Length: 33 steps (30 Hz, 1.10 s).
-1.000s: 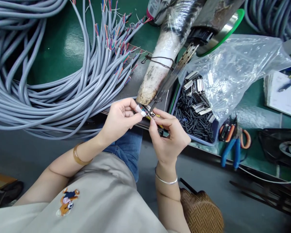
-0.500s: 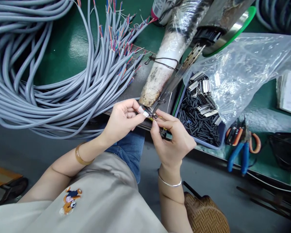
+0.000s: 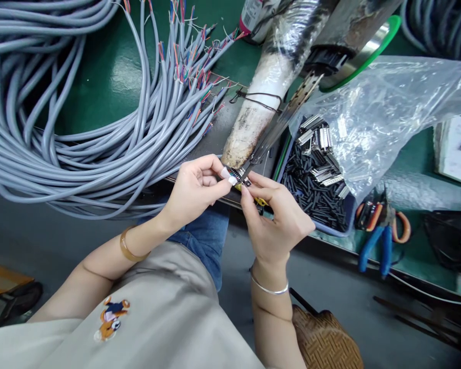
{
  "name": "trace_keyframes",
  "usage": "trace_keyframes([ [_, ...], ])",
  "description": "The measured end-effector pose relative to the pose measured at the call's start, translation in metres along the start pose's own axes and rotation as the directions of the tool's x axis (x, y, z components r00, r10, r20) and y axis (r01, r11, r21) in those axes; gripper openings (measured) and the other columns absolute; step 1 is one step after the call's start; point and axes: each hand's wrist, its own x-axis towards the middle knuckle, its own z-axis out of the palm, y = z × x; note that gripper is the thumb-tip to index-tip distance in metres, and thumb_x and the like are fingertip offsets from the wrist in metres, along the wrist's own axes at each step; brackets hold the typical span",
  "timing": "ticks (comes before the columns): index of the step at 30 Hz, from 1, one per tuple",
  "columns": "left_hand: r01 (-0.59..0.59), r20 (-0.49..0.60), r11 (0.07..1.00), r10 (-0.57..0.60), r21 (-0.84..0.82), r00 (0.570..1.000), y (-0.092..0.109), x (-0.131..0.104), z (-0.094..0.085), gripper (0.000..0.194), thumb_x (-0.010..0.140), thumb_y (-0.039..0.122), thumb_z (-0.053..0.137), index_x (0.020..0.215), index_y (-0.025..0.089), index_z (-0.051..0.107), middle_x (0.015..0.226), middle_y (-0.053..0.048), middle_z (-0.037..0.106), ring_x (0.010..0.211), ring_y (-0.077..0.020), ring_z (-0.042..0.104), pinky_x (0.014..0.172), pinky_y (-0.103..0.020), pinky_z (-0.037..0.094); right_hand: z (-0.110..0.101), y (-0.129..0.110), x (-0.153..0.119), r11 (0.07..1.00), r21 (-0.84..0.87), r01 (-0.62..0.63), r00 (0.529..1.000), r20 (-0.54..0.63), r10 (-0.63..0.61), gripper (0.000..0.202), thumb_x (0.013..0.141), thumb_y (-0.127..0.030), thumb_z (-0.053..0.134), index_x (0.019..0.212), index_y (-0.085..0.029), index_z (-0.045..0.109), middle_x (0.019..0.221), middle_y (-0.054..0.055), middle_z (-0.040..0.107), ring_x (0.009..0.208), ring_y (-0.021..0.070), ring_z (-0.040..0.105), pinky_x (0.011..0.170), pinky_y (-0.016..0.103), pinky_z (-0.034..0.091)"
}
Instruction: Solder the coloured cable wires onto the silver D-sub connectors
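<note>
My left hand [image 3: 200, 187], with white wrapping on its fingertips, is closed in a pinch on a thin wire at the end of a grey cable; the wire itself is mostly hidden. With thumb and forefinger, my right hand [image 3: 274, 210] grips the right end of a small metal multi-pin connector [image 3: 246, 180]. Coloured wires show at the connector between both hands. A fixed soldering iron [image 3: 280, 128] slants down from the upper right, its tip end right at the connector. Just above the fingers is the mouth of a plastic-wrapped pipe [image 3: 240, 146].
Grey cables [image 3: 111, 148] with stripped coloured ends heap up on the left. To the right, a blue bin [image 3: 349, 218] holds black sleeves and metal connectors, beside a clear bag [image 3: 372, 113]. Blue-handled cutters [image 3: 380, 246] and orange-handled scissors [image 3: 401, 228] lie farther right. Behind stands a green-rimmed reel [image 3: 392, 31].
My right hand has shifted very slightly right and down, and the connector shows a bit more between the fingers. My left hand stays almost still. The view has moved slightly.
</note>
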Motion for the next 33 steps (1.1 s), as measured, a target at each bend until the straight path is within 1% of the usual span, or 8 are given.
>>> trace_keyframes([
  [5, -0.007, 0.012, 1.0, 0.007, 0.004, 1.0, 0.002, 0.0, 0.0, 0.028, 0.067, 0.017, 0.086, 0.068, 0.015, 0.058, 0.053, 0.007, 0.054, 0.04, -0.0018, 0.044, 0.039, -0.013, 0.035, -0.001, -0.002, 0.002, 1.0, -0.011, 0.014, 1.0, -0.003, -0.015, 0.016, 0.087, -0.008, 0.074, 0.09, -0.021, 0.065, 0.104, 0.003, 0.082, 0.092, 0.0144, 0.079, 0.079, 0.021, 0.061],
  [10, -0.034, 0.041, 0.999, 0.032, 0.04, 0.999, -0.001, 0.0, 0.0, 0.021, 0.069, 0.009, 0.076, 0.066, 0.015, 0.057, 0.052, 0.007, 0.053, 0.04, -0.0013, 0.042, 0.038, -0.013, 0.031, -0.002, -0.001, -0.001, 1.0, -0.025, 0.008, 1.0, 0.004, -0.007, 0.016, 0.087, -0.009, 0.073, 0.088, -0.021, 0.063, 0.106, 0.003, 0.082, 0.088, 0.0139, 0.08, 0.077, 0.02, 0.061],
  [19, -0.042, 0.034, 0.997, 0.04, 0.069, 0.999, -0.003, -0.002, 0.0, 0.017, 0.071, 0.01, 0.074, 0.068, 0.015, 0.058, 0.056, 0.007, 0.054, 0.041, -0.0011, 0.043, 0.039, -0.014, 0.031, -0.003, 0.0, -0.004, 0.999, -0.045, 0.004, 1.0, 0.01, -0.004, 0.016, 0.089, -0.01, 0.073, 0.09, -0.022, 0.063, 0.103, 0.002, 0.082, 0.089, 0.0137, 0.08, 0.074, 0.02, 0.061],
  [22, -0.015, 0.021, 0.999, 0.014, 0.052, 1.0, -0.002, -0.003, 0.001, 0.018, 0.071, 0.012, 0.076, 0.069, 0.015, 0.058, 0.055, 0.007, 0.054, 0.04, -0.0007, 0.043, 0.039, -0.014, 0.032, -0.002, 0.0, -0.004, 0.999, -0.04, -0.003, 1.0, 0.005, 0.003, 0.016, 0.088, -0.01, 0.073, 0.088, -0.022, 0.063, 0.101, 0.002, 0.082, 0.088, 0.0133, 0.08, 0.072, 0.019, 0.06],
  [27, 0.062, 0.025, 0.998, -0.062, -0.004, 0.998, -0.001, -0.004, 0.001, 0.02, 0.07, 0.014, 0.077, 0.069, 0.015, 0.057, 0.05, 0.009, 0.053, 0.035, -0.0013, 0.043, 0.035, -0.013, 0.033, -0.002, 0.002, -0.006, 0.999, 0.025, -0.047, 0.999, 0.013, 0.047, 0.015, 0.088, -0.009, 0.074, 0.089, -0.021, 0.064, 0.101, 0.003, 0.081, 0.09, 0.0133, 0.079, 0.077, 0.019, 0.061],
  [30, 0.129, 0.054, 0.991, -0.127, -0.041, 0.99, -0.001, -0.003, -0.001, 0.022, 0.071, 0.017, 0.077, 0.068, 0.016, 0.056, 0.053, 0.006, 0.061, 0.032, -0.0018, 0.044, 0.032, -0.014, 0.031, -0.003, 0.004, -0.007, 0.99, 0.093, -0.105, 0.994, 0.039, 0.102, 0.013, 0.089, -0.011, 0.073, 0.091, -0.021, 0.064, 0.098, 0.001, 0.08, 0.09, 0.0133, 0.078, 0.077, 0.021, 0.062],
  [33, 0.193, 0.083, 0.979, -0.187, -0.069, 0.979, -0.001, -0.002, -0.003, 0.023, 0.071, 0.02, 0.078, 0.07, 0.015, 0.055, 0.063, 0.001, 0.071, 0.031, -0.0014, 0.044, 0.031, -0.015, 0.029, -0.003, 0.004, -0.008, 0.982, 0.127, -0.141, 0.989, 0.061, 0.134, 0.012, 0.09, -0.012, 0.072, 0.091, -0.022, 0.064, 0.096, 0.0, 0.079, 0.087, 0.0126, 0.077, 0.076, 0.022, 0.063],
])
